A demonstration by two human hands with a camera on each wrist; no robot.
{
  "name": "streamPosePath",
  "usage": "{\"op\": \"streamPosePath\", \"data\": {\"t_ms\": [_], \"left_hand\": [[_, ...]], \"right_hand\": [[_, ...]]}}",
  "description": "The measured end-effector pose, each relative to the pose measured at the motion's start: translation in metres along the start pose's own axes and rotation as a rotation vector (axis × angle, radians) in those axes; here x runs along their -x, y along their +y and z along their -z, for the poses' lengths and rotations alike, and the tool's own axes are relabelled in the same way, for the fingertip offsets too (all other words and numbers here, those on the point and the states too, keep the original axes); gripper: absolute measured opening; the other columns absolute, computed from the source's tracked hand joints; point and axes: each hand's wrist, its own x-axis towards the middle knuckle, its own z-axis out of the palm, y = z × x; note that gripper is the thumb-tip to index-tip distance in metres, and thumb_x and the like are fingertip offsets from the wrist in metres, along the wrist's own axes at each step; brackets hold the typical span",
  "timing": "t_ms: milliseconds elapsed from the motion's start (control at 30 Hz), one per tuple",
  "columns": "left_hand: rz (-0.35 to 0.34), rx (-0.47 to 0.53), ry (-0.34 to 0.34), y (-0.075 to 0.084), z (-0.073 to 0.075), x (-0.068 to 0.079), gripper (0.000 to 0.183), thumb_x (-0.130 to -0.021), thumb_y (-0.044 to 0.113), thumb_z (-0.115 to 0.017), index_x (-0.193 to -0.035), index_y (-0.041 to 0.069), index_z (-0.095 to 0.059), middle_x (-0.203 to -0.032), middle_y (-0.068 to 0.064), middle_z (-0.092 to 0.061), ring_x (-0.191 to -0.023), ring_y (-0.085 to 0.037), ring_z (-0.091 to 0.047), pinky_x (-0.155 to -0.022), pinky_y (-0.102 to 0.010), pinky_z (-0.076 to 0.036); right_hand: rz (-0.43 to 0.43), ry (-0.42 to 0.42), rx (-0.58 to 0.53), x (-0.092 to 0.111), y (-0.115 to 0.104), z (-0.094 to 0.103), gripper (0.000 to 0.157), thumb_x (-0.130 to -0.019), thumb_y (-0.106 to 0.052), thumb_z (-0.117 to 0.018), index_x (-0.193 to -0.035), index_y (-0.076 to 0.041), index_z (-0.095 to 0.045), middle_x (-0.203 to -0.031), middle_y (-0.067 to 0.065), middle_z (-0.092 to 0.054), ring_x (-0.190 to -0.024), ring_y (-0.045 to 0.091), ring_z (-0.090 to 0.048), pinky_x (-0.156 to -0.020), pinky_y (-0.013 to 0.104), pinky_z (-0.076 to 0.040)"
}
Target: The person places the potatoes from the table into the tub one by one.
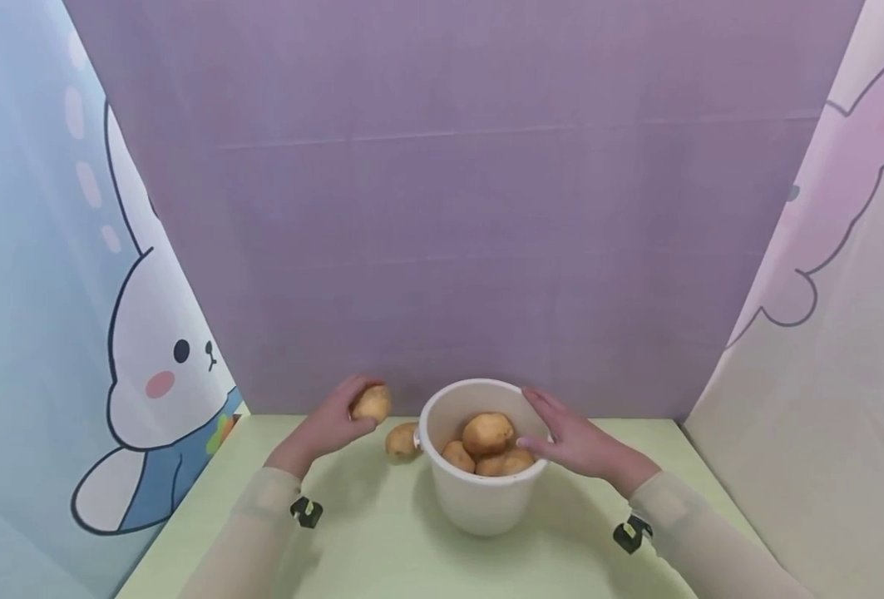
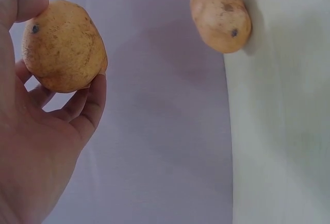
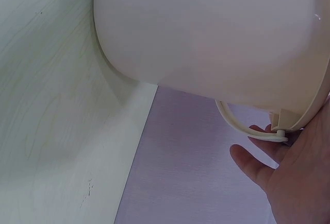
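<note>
My left hand (image 1: 334, 420) holds a potato (image 1: 372, 403) above the table, left of a white bucket (image 1: 479, 503). In the left wrist view the thumb and fingers curl round this potato (image 2: 64, 46). My right hand (image 1: 580, 437) rests at the bucket's right rim, its fingers extended and thumb reaching over the opening. The right wrist view has that hand (image 3: 301, 170) beside the rim, near the end of the bucket's handle (image 3: 242, 126). Several potatoes (image 1: 488, 433) lie inside the bucket. Another potato (image 1: 402, 442) sits on the table against the bucket's left side.
The bucket stands on a pale green table (image 1: 367, 532). A purple cloth backdrop (image 1: 449, 208) rises behind the table's far edge. Printed curtains (image 1: 165, 399) with cartoon animals hang at both sides. Dark mounts (image 1: 307, 512) are strapped on both wrists.
</note>
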Motion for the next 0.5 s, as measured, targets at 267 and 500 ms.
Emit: {"op": "streamPosePath", "data": {"t_ms": [267,500], "left_hand": [[-0.03,0.033,0.016,0.011,0.004,-0.002,0.064,-0.089,0.01,-0.079,-0.15,0.007,-0.06,-0.14,-0.01,-0.061,-0.109,-0.023,-0.063,-0.09,-0.044,-0.058],[-0.024,0.063,0.01,0.021,0.004,-0.007,0.062,-0.09,0.008,-0.08,-0.149,0.012,-0.061,-0.139,-0.007,-0.061,-0.109,-0.024,-0.063,-0.09,-0.044,-0.059]], "right_hand": [[0.007,0.002,0.007,-0.001,0.0,0.0,0.096,-0.107,-0.056,-0.067,-0.174,-0.001,-0.025,-0.178,0.024,-0.027,-0.157,0.052,-0.038,-0.118,0.072,-0.04],[0.015,0.007,0.014,-0.002,0.001,-0.001,0.096,-0.107,-0.056,-0.067,-0.174,-0.002,-0.026,-0.177,0.023,-0.029,-0.157,0.05,-0.038,-0.119,0.071,-0.04]]}}
